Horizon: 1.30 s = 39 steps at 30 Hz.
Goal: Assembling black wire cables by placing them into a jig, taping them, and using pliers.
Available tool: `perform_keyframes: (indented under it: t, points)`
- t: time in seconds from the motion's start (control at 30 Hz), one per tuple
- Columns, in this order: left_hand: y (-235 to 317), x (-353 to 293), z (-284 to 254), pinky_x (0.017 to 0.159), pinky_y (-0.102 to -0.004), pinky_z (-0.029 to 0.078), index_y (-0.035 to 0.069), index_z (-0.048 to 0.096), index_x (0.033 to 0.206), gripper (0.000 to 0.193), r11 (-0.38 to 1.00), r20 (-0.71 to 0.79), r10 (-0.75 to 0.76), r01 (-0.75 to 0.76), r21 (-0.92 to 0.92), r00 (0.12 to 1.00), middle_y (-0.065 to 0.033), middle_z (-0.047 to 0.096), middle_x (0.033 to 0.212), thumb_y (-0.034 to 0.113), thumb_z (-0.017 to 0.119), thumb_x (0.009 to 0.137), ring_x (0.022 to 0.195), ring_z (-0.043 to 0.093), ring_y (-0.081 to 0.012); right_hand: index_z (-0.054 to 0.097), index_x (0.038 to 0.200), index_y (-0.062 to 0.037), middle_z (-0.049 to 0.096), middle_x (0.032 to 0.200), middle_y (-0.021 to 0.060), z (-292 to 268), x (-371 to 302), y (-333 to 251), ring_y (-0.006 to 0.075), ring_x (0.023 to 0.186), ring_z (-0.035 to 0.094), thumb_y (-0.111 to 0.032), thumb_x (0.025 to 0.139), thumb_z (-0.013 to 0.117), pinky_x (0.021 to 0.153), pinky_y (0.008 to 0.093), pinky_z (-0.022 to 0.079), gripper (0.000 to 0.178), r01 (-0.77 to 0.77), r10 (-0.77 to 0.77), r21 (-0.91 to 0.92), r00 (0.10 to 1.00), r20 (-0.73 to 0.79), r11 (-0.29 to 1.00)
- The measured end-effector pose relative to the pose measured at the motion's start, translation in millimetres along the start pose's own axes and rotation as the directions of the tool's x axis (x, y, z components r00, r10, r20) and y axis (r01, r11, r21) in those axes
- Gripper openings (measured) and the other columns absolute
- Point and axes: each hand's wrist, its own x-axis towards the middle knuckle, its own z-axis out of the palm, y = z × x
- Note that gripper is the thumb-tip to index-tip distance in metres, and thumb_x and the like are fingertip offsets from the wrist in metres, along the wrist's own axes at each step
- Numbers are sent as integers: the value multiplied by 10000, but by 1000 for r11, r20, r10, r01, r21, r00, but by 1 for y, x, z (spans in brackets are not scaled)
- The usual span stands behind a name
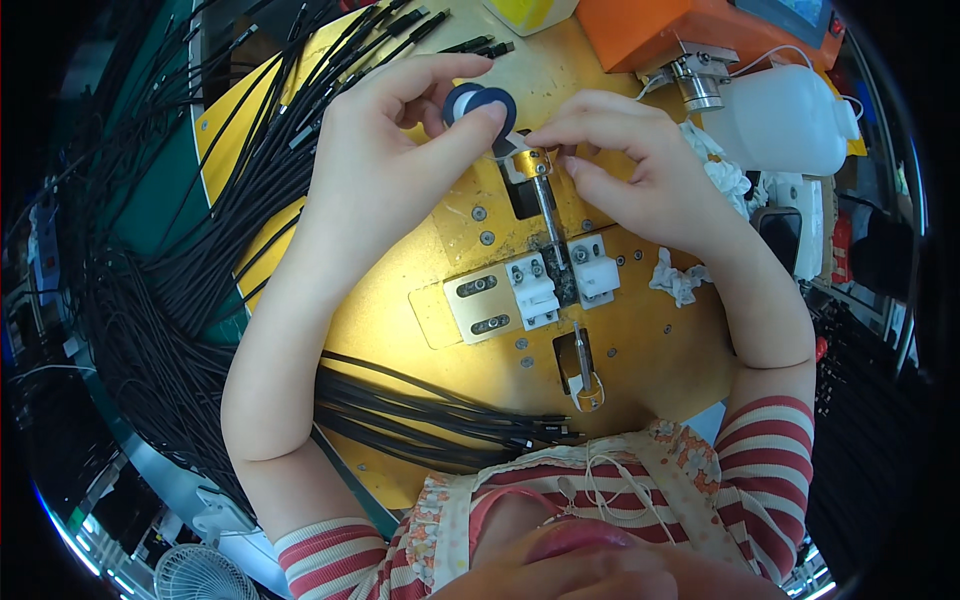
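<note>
My left hand (pixel 400 150) pinches a small roll of tape (pixel 492 104), dark blue around a white core, between thumb and fingers. A short pale strip (pixel 513 143) runs from the roll to the fingertips of my right hand (pixel 625 150), which are closed on its end. Just below those fingertips is a brass-coloured collar (pixel 532 163) on a metal rod (pixel 548 213). That rod points down to a pair of white clamp blocks (pixel 536 290) on the gold metal plate (pixel 440 390). Below the blocks, a second rod (pixel 583 350) sits in a slot.
Many black cables (pixel 200 270) lie along the left, and another bundle (pixel 440 405) crosses the near side. At the back right stand an orange machine (pixel 640 35), a metal cylinder (pixel 697 82) and a white plastic bottle (pixel 775 120). Crumpled white tissue (pixel 679 277) lies beside my right forearm.
</note>
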Motion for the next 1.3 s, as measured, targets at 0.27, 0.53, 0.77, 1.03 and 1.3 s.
perform_keyframes:
  t: [0.27,0.53,0.77,1.03,1.3]
  points:
    - [20,-12,-13,651,-195,433,-1,655,1067,272,981,120,-65,42,187,991,-21,619,827,137,677,833,699,516,-58,642,1026,-10,572,894,87,-1,1,0,180,732,562,17,785,501,630,281,458,280,-116,107,125,991,79,985]
    - [27,-24,-13,708,-183,443,-32,613,1034,207,945,235,-294,244,219,926,-10,620,879,98,644,876,769,536,-37,613,1007,-13,547,870,115,-1,3,-2,272,785,560,15,768,495,695,338,464,268,-57,55,21,994,95,998]
    - [13,-32,-3,529,-202,400,-13,623,1018,227,968,254,-250,238,79,934,-19,600,694,156,658,870,582,505,-44,609,991,-20,546,863,111,1,2,-1,270,787,566,15,773,485,697,348,468,253,-40,40,-3,996,76,999]
    - [12,-34,6,521,-241,423,-16,616,1042,248,976,251,-169,127,177,953,-76,592,679,160,652,871,542,524,-104,605,991,-10,564,873,122,1,2,2,290,809,578,24,758,483,723,363,477,265,7,-4,-42,999,51,999]
    - [3,-44,12,665,-302,447,11,634,955,344,848,133,219,-256,465,967,-108,464,967,153,791,683,826,527,-229,599,1017,-29,576,892,127,1,1,-3,305,829,584,43,754,478,735,383,479,298,50,-41,-141,997,65,989]
